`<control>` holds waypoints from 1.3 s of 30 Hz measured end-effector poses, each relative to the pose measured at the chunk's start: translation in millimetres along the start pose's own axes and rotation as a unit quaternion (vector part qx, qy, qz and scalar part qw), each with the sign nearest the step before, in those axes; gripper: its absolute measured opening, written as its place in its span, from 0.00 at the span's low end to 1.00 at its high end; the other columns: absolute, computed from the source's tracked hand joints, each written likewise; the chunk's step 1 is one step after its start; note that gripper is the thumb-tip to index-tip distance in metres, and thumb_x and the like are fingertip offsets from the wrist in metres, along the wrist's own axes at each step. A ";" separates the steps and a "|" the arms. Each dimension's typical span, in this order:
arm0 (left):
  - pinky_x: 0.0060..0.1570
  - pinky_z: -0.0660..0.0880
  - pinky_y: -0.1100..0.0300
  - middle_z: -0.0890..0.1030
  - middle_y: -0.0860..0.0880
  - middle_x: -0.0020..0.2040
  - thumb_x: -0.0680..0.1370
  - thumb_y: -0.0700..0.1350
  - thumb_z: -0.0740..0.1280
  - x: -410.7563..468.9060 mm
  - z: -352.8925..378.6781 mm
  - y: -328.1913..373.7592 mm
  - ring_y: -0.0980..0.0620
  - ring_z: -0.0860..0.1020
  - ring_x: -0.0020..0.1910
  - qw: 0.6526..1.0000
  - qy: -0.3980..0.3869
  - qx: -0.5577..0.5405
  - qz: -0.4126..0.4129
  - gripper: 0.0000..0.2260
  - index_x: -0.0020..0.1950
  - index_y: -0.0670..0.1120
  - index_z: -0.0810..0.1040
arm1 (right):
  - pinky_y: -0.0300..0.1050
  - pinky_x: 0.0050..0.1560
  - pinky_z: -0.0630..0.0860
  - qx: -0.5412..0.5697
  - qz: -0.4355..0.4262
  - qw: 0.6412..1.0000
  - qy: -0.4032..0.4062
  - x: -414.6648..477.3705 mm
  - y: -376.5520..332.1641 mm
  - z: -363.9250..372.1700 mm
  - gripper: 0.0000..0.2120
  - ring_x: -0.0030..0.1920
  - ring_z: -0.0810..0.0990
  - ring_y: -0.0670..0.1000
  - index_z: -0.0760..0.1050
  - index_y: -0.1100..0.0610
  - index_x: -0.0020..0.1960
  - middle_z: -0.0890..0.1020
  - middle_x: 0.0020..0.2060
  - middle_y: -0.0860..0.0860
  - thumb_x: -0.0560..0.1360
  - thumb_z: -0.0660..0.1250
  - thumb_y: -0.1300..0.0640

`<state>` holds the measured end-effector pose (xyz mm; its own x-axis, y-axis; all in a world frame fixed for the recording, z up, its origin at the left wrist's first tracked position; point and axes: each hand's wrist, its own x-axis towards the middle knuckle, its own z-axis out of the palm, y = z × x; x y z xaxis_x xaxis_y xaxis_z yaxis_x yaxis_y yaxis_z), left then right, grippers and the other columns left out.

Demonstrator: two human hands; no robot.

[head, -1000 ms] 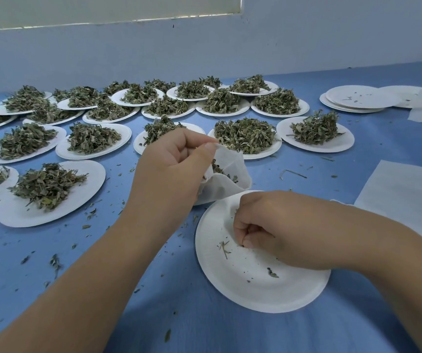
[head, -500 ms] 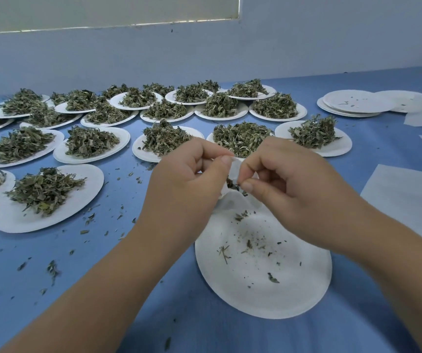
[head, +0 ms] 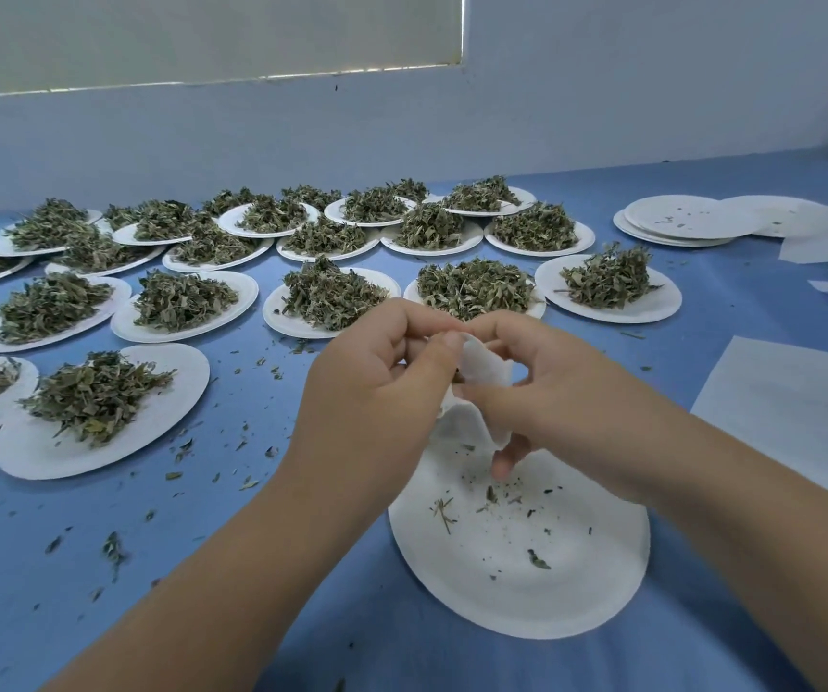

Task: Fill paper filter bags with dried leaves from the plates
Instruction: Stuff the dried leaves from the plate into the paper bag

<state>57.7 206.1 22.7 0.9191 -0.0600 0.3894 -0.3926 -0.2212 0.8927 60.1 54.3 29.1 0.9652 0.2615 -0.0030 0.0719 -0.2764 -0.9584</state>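
Note:
A white paper filter bag (head: 483,372) hangs between both hands above a nearly bare white plate (head: 527,586) that carries only crumbs and a few leaf bits. My left hand (head: 377,382) pinches the bag's top edge with thumb and fingers. My right hand (head: 547,387) grips the bag's other side, one finger pointing down toward the plate. Dark leaf pieces show at the bag's mouth. Several plates heaped with dried green leaves (head: 332,297) fill the blue table behind.
A stack of used white plates (head: 687,219) sits at the far right. Flat white paper sheets (head: 791,412) lie to the right of my hands. Loose leaf crumbs (head: 177,472) are scattered on the blue tabletop. A leaf plate (head: 97,407) stands at the left.
My right hand rose from the plate, where it was pinching crumbs, up to the bag's mouth and now holds the bag. The left hand kept its pinch on the bag.

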 end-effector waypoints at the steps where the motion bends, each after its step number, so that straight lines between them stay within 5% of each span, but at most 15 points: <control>1: 0.28 0.74 0.61 0.77 0.54 0.29 0.78 0.42 0.67 -0.4 -0.1 0.1 0.59 0.73 0.28 1.000 -0.002 0.004 0.005 0.09 0.42 0.55 0.81 | 0.44 0.31 0.80 -0.005 0.000 1.000 0.005 2.6 -1.4 3.3 0.09 0.32 0.82 0.54 0.78 0.49 0.52 0.78 0.49 0.50 0.73 0.71 0.57; 7: 0.28 0.69 0.60 0.77 0.45 0.33 0.77 0.39 0.67 -3.7 -0.7 5.2 0.48 0.73 0.30 0.998 0.003 0.038 0.059 0.09 0.41 0.53 0.80 | 0.40 0.25 0.75 -0.094 0.011 0.995 0.015 23.3 -21.9 3.7 0.05 0.26 0.77 0.50 0.75 0.56 0.42 0.79 0.36 0.54 0.71 0.70 0.63; 10: 0.28 0.67 0.63 0.77 0.48 0.32 0.77 0.39 0.67 -4.3 -0.6 6.4 0.53 0.71 0.28 0.998 0.019 0.024 0.060 0.10 0.41 0.54 0.80 | 0.38 0.22 0.71 -0.215 0.000 0.976 0.039 36.0 -33.9 9.1 0.10 0.26 0.78 0.51 0.70 0.53 0.36 0.77 0.30 0.50 0.71 0.68 0.63; 13: 0.26 0.66 0.69 0.75 0.54 0.29 0.77 0.39 0.67 -5.1 -3.5 5.9 0.60 0.69 0.26 0.998 0.038 -0.013 0.050 0.10 0.41 0.54 0.81 | 0.44 0.26 0.78 -0.296 -0.007 0.954 0.043 45.7 -38.7 18.9 0.10 0.31 0.82 0.55 0.69 0.53 0.35 0.79 0.33 0.52 0.73 0.66 0.60; 16: 0.24 0.66 0.74 0.75 0.54 0.29 0.78 0.39 0.66 -4.4 -6.9 6.5 0.61 0.69 0.24 0.997 0.056 -0.023 0.053 0.10 0.42 0.53 0.80 | 0.44 0.27 0.78 -0.114 0.009 0.993 0.011 44.6 -30.3 19.0 0.04 0.32 0.83 0.55 0.74 0.58 0.44 0.81 0.38 0.56 0.75 0.67 0.58; 20: 0.26 0.68 0.74 0.79 0.49 0.33 0.78 0.40 0.66 -0.3 -8.8 2.9 0.61 0.73 0.27 0.997 0.061 -0.020 0.042 0.08 0.43 0.51 0.80 | 0.41 0.36 0.79 0.100 0.036 0.986 -0.126 34.6 -17.7 4.2 0.13 0.43 0.84 0.57 0.74 0.63 0.61 0.80 0.54 0.63 0.77 0.66 0.63; 23: 0.27 0.68 0.73 0.79 0.51 0.33 0.78 0.40 0.67 -0.4 -8.0 1.3 0.62 0.72 0.27 0.998 0.049 -0.014 0.043 0.08 0.43 0.53 0.80 | 0.38 0.35 0.77 0.105 0.025 0.989 -0.104 34.7 -10.7 0.5 0.13 0.37 0.82 0.51 0.75 0.65 0.58 0.80 0.46 0.62 0.74 0.64 0.73; 28: 0.26 0.64 0.72 0.74 0.49 0.31 0.76 0.46 0.65 -6.4 -1.6 3.7 0.60 0.67 0.26 0.998 0.014 0.009 0.066 0.05 0.43 0.54 0.80 | 0.35 0.29 0.68 0.045 -0.025 0.999 -0.005 31.8 -12.2 8.9 0.09 0.30 0.71 0.47 0.76 0.59 0.39 0.76 0.32 0.55 0.69 0.67 0.72; 32: 0.27 0.63 0.75 0.71 0.56 0.28 0.75 0.45 0.65 -9.8 4.5 5.3 0.61 0.69 0.26 0.996 0.018 0.022 0.080 0.05 0.43 0.54 0.79 | 0.43 0.29 0.66 -0.154 -0.040 0.985 0.061 32.7 -17.2 18.0 0.12 0.30 0.68 0.49 0.70 0.54 0.33 0.74 0.29 0.51 0.71 0.64 0.67; 34: 0.27 0.63 0.74 0.71 0.55 0.28 0.75 0.45 0.65 -9.9 5.5 4.9 0.61 0.69 0.26 0.996 0.016 0.031 0.077 0.05 0.43 0.53 0.79 | 0.52 0.38 0.72 -0.250 -0.061 0.964 0.067 35.1 -18.8 22.0 0.10 0.36 0.72 0.53 0.69 0.55 0.35 0.76 0.34 0.55 0.73 0.63 0.66; 36: 0.26 0.64 0.73 0.73 0.52 0.29 0.77 0.44 0.66 -8.4 4.2 4.8 0.59 0.69 0.27 0.996 0.017 0.038 0.078 0.06 0.43 0.54 0.79 | 0.55 0.40 0.73 -0.231 -0.062 0.969 0.067 35.6 -16.8 22.2 0.08 0.37 0.72 0.54 0.70 0.57 0.37 0.76 0.36 0.58 0.73 0.62 0.66; 39: 0.24 0.65 0.69 0.77 0.47 0.33 0.78 0.41 0.66 -4.8 -1.5 5.1 0.55 0.69 0.25 0.997 0.041 0.025 0.066 0.09 0.42 0.53 0.80 | 0.44 0.32 0.71 -0.025 -0.016 0.999 -0.012 31.6 -13.5 12.5 0.02 0.32 0.72 0.50 0.74 0.61 0.44 0.75 0.33 0.55 0.72 0.67 0.63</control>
<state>51.3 206.7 25.7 0.8528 -0.0129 0.5221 -0.5063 -0.2656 0.8204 86.5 77.8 38.4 0.9560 0.2928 0.0194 0.1153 -0.3140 -0.9424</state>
